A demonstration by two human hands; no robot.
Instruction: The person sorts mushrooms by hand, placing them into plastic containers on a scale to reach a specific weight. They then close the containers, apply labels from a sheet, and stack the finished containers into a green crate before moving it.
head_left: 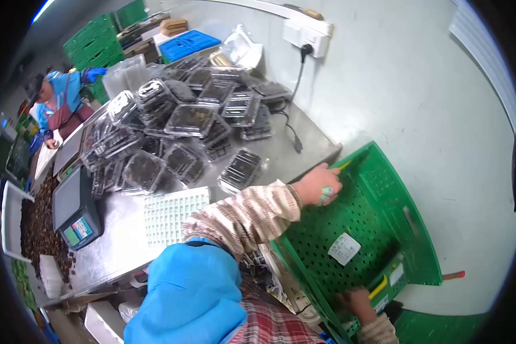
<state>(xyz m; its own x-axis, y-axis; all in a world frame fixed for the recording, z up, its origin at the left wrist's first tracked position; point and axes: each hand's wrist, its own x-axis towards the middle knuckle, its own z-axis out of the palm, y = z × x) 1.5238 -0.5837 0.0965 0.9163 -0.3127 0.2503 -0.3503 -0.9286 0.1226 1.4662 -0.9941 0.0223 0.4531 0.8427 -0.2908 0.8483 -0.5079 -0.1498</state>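
Note:
A green perforated plastic crate (407, 229) is tilted at my right, with a white label (344, 248) on its floor and yellow handles at two ends. My left hand (320, 184) reaches across in a striped sleeve and is closed on the crate's far end, beside a yellow handle (344, 165). A pale green sticker or plaster is on the back of that hand. At the near end, my right hand (358, 305) grips the crate wall by the other yellow handle (378, 287). It is slightly blurred, and some of its fingers are hidden.
Clear clamshell boxes (192, 119) with dark contents are heaped on the steel table (120, 229). A label sheet (172, 213), a scale (74, 209) and a heap of brown pieces (40, 223) are nearby. A plug cable (300, 74) hangs by the wall. A co-worker (63, 103) stands at the far left.

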